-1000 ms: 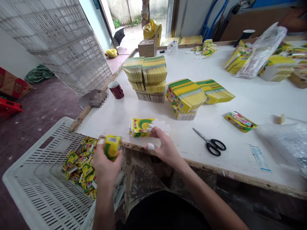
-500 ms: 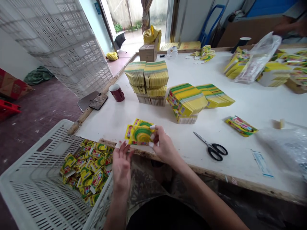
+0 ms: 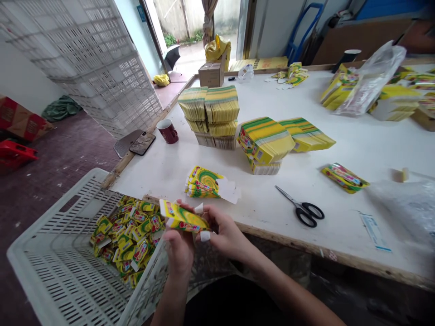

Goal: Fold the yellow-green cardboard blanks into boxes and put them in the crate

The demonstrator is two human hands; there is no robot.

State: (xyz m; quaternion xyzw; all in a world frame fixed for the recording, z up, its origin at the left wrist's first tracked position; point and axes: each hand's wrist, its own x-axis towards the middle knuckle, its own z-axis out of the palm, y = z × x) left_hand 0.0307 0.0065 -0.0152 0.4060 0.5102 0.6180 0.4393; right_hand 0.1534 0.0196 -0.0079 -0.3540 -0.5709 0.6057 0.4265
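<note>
Between my two hands is a small yellow-and-green crayon box (image 3: pixel 185 218), held just past the table's near edge. My left hand (image 3: pixel 180 251) is closed on its left part from below, thumb in front. My right hand (image 3: pixel 226 233) grips the box's right end, with white wraps on the thumb and a finger. Behind the box, a small pile of flat printed cartons (image 3: pixel 204 183) lies on the table, white flaps pointing right. Below and left of my hands, many small crayon boxes (image 3: pixel 136 233) lie heaped in a pale plastic crate (image 3: pixel 44 237).
Stacked carton bundles (image 3: pixel 220 106) and more bundles (image 3: pixel 267 138) stand mid-table. Black-handled scissors (image 3: pixel 306 213) lie at right, near a crayon pack (image 3: pixel 345 178) and clear plastic (image 3: pixel 408 203). A maroon mug (image 3: pixel 168 132) and a phone (image 3: pixel 142 143) sit at the left edge.
The carton pile that was at my right hand now lies alone on the table. My hands have come together nearer my body, both on one crayon box.
</note>
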